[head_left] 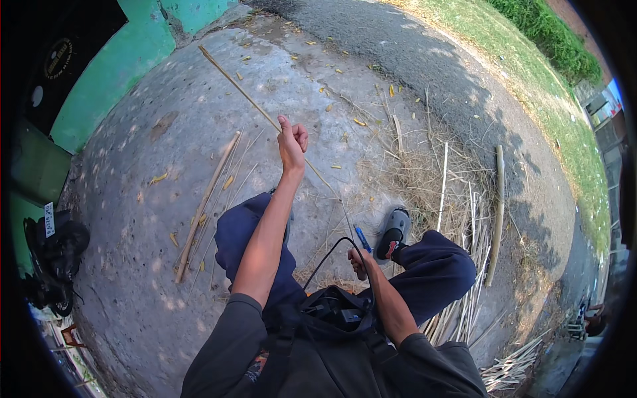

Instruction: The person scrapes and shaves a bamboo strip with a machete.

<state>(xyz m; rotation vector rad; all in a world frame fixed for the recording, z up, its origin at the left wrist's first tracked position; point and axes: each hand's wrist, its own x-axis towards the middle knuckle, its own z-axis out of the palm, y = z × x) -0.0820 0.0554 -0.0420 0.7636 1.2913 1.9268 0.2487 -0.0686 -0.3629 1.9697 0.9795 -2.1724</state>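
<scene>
My left hand [292, 141] is closed around a long thin bamboo strip [240, 89], thumb lying along it. The strip runs from the far left down toward my right hand [359, 261], and its near end comes close to a narrow grey blade. That blade belongs to what looks like a knife [347, 220], gripped in my closed right hand between my knees; fingers hide most of its handle. A blue object [362, 239], too small to name, lies beside my right shoe [393, 232]. A black cable [323, 260] loops up from my chest in front of the right hand.
Two bamboo poles lie on the concrete: one [209, 202] at left, one [499, 212] at right. Split strips [443, 186] and a heap of shavings [424, 174] spread around my right leg. A parked motorcycle [56, 255] stands at far left by a green wall [93, 96].
</scene>
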